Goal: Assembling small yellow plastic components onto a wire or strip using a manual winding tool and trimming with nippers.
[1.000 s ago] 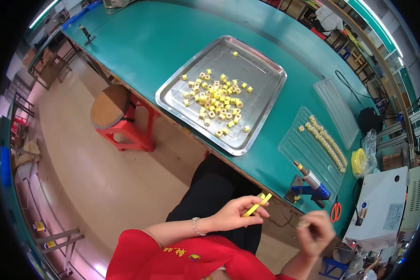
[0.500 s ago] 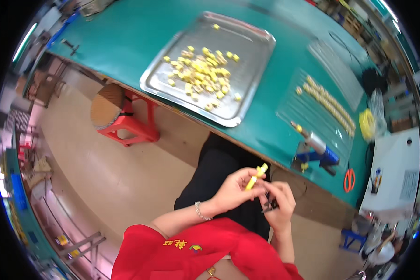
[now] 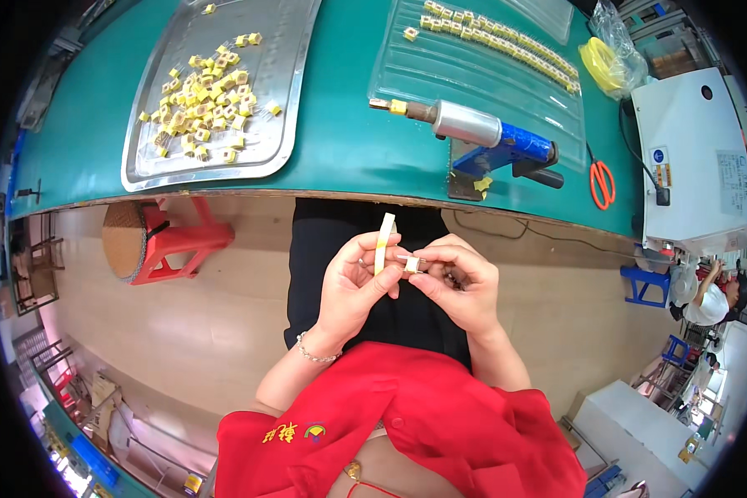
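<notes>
Both hands are together in the lap, just near of the desk point(image 3: 349, 149) edge. The left hand point(image 3: 353, 286) pinches a thin yellow-and-white strip point(image 3: 383, 242), held roughly upright between thumb and fingers. The right hand point(image 3: 461, 286) pinches a small pale cube-shaped part point(image 3: 411, 265) at its fingertips, right beside the lower end of the strip; can't tell if the two touch. The hands touch at the fingertips, both closed on their items. There's a bracelet point(image 3: 311, 353) on the left wrist, and red sleeves. On the green desk, far left: a metal tray point(image 3: 295, 100) with a loose pile of small yellow parts point(image 3: 199, 91). Far centre-right: a clear ribbed plastic tray point(image 3: 473, 83) with a row of yellow parts point(image 3: 498, 37) along its far side. Near that tray sits a tool with a silver barrel and blue body point(image 3: 490, 137), lying on its side, tip pointing left. Orange-handled scissors point(image 3: 602, 178) lie to its right, then a white machine point(image 3: 697, 158) at far right. A roll of yellow tape in a clear bag point(image 3: 602, 58) sits far right of the tray. A red stool point(image 3: 170, 245) stands under the desk edge, left of the hands.
</notes>
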`<state>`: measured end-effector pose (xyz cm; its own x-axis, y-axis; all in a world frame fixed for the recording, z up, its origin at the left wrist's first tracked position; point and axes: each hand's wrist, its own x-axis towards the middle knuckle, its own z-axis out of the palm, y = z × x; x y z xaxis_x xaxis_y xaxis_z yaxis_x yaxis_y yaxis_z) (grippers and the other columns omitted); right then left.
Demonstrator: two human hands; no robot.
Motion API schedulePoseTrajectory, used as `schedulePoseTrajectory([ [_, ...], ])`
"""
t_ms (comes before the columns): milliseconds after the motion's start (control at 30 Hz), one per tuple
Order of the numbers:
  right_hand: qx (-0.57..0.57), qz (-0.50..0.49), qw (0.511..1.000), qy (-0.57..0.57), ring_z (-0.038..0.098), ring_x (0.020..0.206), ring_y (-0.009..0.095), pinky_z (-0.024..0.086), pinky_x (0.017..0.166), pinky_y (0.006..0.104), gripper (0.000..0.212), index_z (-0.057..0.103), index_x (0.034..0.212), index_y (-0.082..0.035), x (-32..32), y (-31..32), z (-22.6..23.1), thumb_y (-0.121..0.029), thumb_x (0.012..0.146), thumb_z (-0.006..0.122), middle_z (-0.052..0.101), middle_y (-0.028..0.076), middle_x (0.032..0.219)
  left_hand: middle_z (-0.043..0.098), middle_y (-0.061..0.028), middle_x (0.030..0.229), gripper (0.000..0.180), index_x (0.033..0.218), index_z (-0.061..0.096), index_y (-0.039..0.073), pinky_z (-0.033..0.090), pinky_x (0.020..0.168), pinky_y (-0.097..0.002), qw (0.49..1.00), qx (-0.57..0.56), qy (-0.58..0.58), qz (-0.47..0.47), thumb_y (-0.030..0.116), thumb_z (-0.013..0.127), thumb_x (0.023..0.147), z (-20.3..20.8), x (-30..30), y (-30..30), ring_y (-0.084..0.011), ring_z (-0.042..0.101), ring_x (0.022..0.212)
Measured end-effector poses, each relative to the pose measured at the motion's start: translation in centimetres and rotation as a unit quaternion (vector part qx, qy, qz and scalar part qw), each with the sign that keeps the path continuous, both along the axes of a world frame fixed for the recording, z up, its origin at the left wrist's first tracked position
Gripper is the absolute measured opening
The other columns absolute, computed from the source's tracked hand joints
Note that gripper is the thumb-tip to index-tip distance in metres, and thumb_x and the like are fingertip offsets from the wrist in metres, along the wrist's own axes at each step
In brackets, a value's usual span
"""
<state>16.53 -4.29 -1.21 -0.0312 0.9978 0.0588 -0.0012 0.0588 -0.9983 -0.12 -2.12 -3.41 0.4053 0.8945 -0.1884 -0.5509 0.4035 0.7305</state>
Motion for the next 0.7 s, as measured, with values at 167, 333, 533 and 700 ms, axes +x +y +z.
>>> schedulePoseTrajectory([
  [167, -0.015, -0.006, 0.999, 0.036, 0.049, 0.066, 0.006, 0.037, 0.057, 0.0179, 0.026, 0.062, 0.095, 0.004, 0.05, -0.02, -0.44, 0.007, 0.071, 0.069, 0.056, 0.008, 0.09, 0.061, -0.0079, 0.099, 0.039, 0.119, 0.046, -0.001, 0.049, 0.061, -0.0212, 1.0, 0.017, 0.015, 0.007, 0.001, 0.061, 0.083, 0.26, 0.11, -0.2, -0.0117, 0.059, 0.085],
  [333, 0.004, -0.003, 0.999, 0.05, 0.042, 0.058, 0.001, 0.029, 0.049, 0.0157, 0.023, 0.062, 0.096, 0.003, -0.41, 0.35, -0.66, 0.002, 0.074, 0.07, 0.056, 0.004, 0.086, 0.061, -0.0077, 0.098, 0.04, 0.119, 0.046, -0.001, 0.049, 0.061, -0.0209, 0.999, 0.02, 0.029, 0.006, 0.001, 0.062, 0.082, 0.21, -0.23, -0.11, -0.0109, 0.059, 0.084],
  [533, -0.035, -0.001, 0.998, 0.055, 0.049, 0.065, 0.006, 0.036, 0.055, 0.0176, 0.023, 0.062, 0.093, 0.003, -0.37, 0.29, -0.45, 0.004, 0.072, 0.071, 0.057, 0.007, 0.087, 0.061, -0.0077, 0.098, 0.04, 0.119, 0.047, -0.001, 0.049, 0.061, -0.0208, 0.999, 0.02, 0.035, 0.004, 0.001, 0.063, 0.082, 0.08, -0.31, 0.0, -0.0106, 0.059, 0.083],
  [700, -0.029, 0.003, 0.999, 0.046, 0.05, 0.066, 0.006, 0.036, 0.055, 0.0175, 0.025, 0.063, 0.095, 0.003, -0.52, 0.32, -0.4, 0.005, 0.071, 0.071, 0.057, 0.007, 0.087, 0.061, -0.0078, 0.098, 0.04, 0.119, 0.047, -0.001, 0.049, 0.061, -0.0207, 0.999, 0.021, 0.032, 0.013, 0.001, 0.063, 0.082, -0.01, -0.36, -0.05, -0.0106, 0.059, 0.083],
])
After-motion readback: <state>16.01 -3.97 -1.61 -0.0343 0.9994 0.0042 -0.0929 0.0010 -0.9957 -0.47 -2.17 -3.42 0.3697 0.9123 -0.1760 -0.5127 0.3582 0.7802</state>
